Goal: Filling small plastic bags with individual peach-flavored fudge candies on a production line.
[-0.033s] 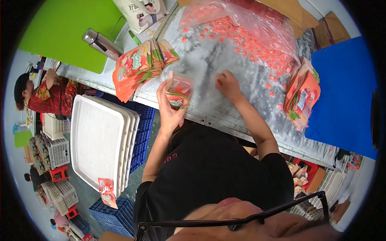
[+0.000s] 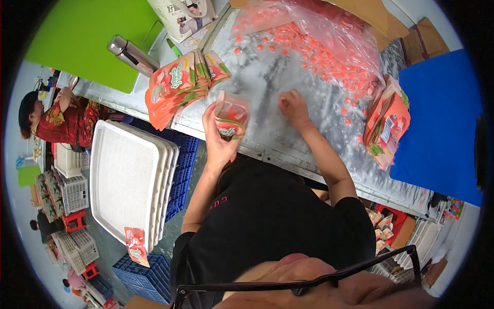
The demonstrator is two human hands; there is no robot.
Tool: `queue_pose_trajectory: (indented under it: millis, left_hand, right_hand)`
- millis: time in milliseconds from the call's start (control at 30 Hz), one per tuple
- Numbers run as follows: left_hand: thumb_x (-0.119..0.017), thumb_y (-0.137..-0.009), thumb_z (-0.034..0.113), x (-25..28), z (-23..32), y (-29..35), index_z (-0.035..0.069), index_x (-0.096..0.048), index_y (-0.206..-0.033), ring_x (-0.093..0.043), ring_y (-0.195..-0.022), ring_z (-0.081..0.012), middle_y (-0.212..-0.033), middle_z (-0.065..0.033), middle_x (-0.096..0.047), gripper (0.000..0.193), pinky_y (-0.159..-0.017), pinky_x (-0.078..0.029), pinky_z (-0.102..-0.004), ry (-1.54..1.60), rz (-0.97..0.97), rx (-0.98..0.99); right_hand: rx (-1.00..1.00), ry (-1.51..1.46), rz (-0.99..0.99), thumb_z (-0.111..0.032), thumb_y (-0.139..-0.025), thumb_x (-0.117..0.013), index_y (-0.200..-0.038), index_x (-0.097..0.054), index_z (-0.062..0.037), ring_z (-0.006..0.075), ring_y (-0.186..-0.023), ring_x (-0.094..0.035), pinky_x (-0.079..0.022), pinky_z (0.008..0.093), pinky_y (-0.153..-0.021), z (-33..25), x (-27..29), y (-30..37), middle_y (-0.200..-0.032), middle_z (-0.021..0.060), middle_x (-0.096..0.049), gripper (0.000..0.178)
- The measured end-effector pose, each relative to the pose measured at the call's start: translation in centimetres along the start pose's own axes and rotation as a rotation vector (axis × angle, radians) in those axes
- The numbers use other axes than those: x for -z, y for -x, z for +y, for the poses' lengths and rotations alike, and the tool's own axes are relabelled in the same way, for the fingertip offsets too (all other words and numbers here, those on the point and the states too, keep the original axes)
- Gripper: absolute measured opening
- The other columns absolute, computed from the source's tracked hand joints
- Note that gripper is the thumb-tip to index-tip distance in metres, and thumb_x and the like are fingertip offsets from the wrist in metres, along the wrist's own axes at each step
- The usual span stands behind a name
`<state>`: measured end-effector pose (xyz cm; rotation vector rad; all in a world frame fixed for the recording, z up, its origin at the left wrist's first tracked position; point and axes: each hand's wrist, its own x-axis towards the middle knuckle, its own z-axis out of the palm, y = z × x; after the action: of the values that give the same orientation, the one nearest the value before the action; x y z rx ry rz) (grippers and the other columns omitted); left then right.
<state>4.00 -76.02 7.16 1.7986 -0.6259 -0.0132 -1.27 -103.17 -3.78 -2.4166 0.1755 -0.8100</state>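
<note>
My left hand (image 2: 219, 144) is wrapped round a red and clear stand-up pouch (image 2: 232, 114), held upright at the table's near edge, its top toward the far side. My right hand (image 2: 295, 109) hovers over the grey table (image 2: 267, 77), to the right of the pouch. Its fingers are curled together, and whatever is in them is hidden. Beyond it lie many small red pieces (image 2: 314, 56), spilling from a clear plastic bag (image 2: 339, 31). A fanned stack of flat red pouches (image 2: 172, 87) rests left of my left hand. More red pouches (image 2: 387, 126) stand at the right.
A steel flask (image 2: 131, 55) and a white bag (image 2: 181, 18) stand at the far left. Stacked white trays (image 2: 126, 175) with one pouch (image 2: 136, 246) on the corner are beside me, near blue crates (image 2: 144, 275). A blue board (image 2: 437, 123) borders the right. Another person (image 2: 62, 121) sits at left.
</note>
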Motion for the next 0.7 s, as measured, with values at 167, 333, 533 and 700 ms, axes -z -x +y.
queue_pose_trajectory:
  millis: [167,333,533,700]
  left_hand:
    - [-0.078,-0.059,-0.002,-0.8,-0.4,0.1,0.006,-0.043,-0.138,-0.037,-0.131,-0.0418,-0.139,-0.0221,-0.034,0.087,-0.109,-0.035,-0.0452,-0.123,0.018,-0.114]
    - [-0.08,-0.057,-0.002,-2.3,0.0,-0.5,0.007,-0.042,-0.137,-0.035,-0.132,-0.045,-0.141,-0.0242,-0.03,0.089,-0.109,-0.035,-0.0481,-0.16,-0.004,-0.175]
    - [-0.081,-0.06,0.002,-2.9,0.2,-0.3,0.007,-0.039,-0.138,-0.031,-0.132,-0.043,-0.138,-0.0237,-0.03,0.089,-0.109,-0.031,-0.0493,-0.179,0.035,-0.168]
    - [-0.086,-0.056,0.004,-3.6,0.6,-0.4,0.008,-0.038,-0.138,-0.032,-0.131,-0.0445,-0.137,-0.0238,-0.029,0.095,-0.109,-0.033,-0.0499,-0.134,0.057,-0.145]
  right_hand:
    - [-0.464,-0.661,0.055,-0.008,-0.087,-0.064,-0.102,-0.066,-0.0068,0.008,-0.07,-0.057,-0.047,0.0237,-0.063,-8.6,3.7,-4.5,-0.084,-0.002,-0.061,0.016]
    - [-0.42,-0.97,-0.08,-0.008,-0.089,-0.064,-0.106,-0.065,-0.0034,0.0087,-0.08,-0.06,-0.05,0.0241,-0.07,-14.5,4.6,-6.6,-0.089,0.0006,-0.063,0.017]
    - [-0.073,-0.566,-0.007,-0.011,-0.092,-0.062,-0.109,-0.064,0.0011,0.0151,-0.093,-0.063,-0.051,0.0263,-0.081,-17.4,4.4,-7.3,-0.104,0.0088,-0.065,0.021]
    - [-0.043,-0.802,-0.004,-0.008,-0.093,-0.057,-0.112,-0.063,0.0014,0.0198,-0.106,-0.059,-0.047,0.0315,-0.093,-16.7,4.6,-8.1,-0.114,0.0122,-0.062,0.022]
